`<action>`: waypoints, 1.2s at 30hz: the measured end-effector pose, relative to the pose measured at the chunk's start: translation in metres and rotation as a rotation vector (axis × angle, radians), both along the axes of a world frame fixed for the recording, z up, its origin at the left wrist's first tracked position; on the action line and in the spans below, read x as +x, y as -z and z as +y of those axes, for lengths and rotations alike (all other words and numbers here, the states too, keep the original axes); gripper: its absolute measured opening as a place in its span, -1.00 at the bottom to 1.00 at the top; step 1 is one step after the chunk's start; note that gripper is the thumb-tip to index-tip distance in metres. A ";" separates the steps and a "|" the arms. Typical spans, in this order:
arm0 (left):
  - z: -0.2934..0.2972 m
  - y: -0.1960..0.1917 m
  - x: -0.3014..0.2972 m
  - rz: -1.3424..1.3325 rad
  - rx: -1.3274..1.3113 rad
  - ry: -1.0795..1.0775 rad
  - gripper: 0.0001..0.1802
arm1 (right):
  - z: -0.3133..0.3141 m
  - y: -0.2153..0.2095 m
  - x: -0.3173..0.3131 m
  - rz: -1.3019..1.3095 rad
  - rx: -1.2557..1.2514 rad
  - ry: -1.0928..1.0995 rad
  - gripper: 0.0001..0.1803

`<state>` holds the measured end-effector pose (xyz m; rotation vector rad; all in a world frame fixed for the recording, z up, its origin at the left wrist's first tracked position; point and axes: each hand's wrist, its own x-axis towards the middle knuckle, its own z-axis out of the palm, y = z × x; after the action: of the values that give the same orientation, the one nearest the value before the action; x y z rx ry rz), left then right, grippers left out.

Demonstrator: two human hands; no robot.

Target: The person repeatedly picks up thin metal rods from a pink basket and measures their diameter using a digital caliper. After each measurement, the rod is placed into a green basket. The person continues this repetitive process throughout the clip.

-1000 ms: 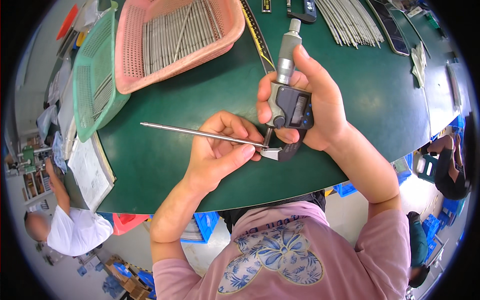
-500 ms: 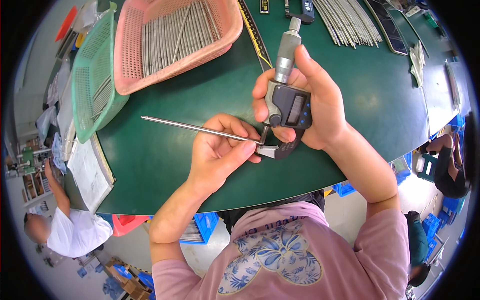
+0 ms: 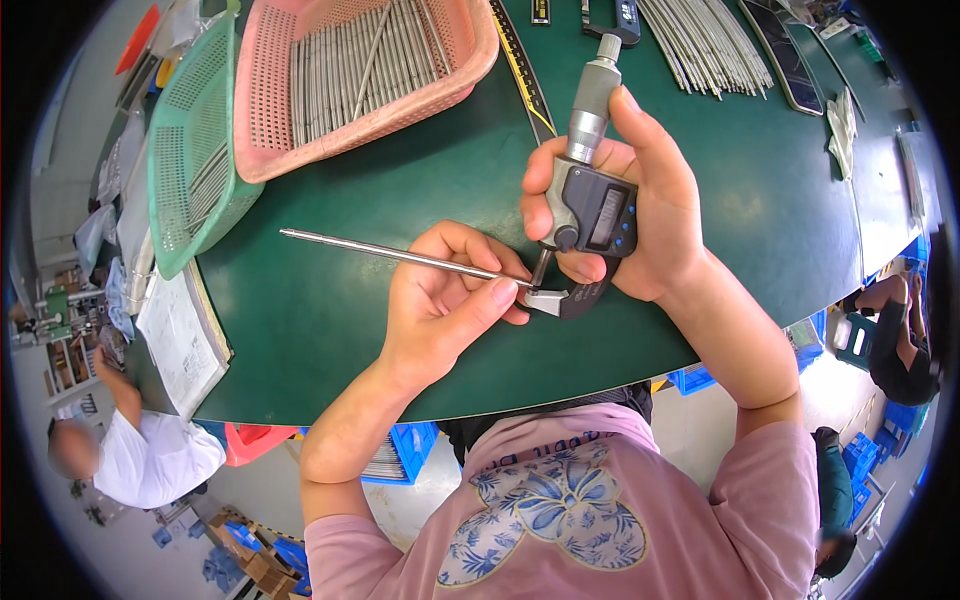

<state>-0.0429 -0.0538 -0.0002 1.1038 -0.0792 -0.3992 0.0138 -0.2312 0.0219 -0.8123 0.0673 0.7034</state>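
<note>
My left hand (image 3: 445, 295) pinches a thin metal rod (image 3: 390, 254) between thumb and fingers, its long free end pointing to the left. The rod's right end sits in the gap of a digital micrometer (image 3: 592, 205), between the spindle and the anvil; whether both faces touch it I cannot tell. Wrapped round the micrometer, my right hand (image 3: 655, 200) holds it with the thumb up along the thimble. The small display faces up.
A pink basket (image 3: 262, 125) full of metal rods stands at the back left, overlapping a green basket (image 3: 165, 185). More rods (image 3: 705, 45), a phone (image 3: 785, 60) and a ruler (image 3: 522, 70) lie at the back. Papers (image 3: 182, 335) rest at the left edge.
My right hand and the micrometer have shifted slightly to the right. The rod's right end has moved a little right with them, still in the gap.
</note>
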 end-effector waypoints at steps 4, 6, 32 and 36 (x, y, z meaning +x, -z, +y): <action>0.000 0.000 -0.001 -0.005 -0.007 0.001 -0.82 | 0.000 0.000 0.000 0.002 -0.016 0.000 -0.24; 0.000 0.000 -0.001 -0.004 -0.014 0.002 -0.81 | -0.001 0.000 0.000 0.005 -0.015 -0.012 -0.24; 0.002 0.001 0.001 -0.019 -0.047 0.014 -0.80 | -0.001 0.001 0.001 0.071 0.060 -0.041 -0.26; 0.001 0.001 0.001 -0.027 -0.045 0.019 -0.80 | -0.001 0.002 0.001 0.050 0.022 -0.040 -0.25</action>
<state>-0.0419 -0.0527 -0.0012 1.0653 -0.1222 -0.3978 0.0146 -0.2322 0.0203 -0.7771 0.0882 0.7609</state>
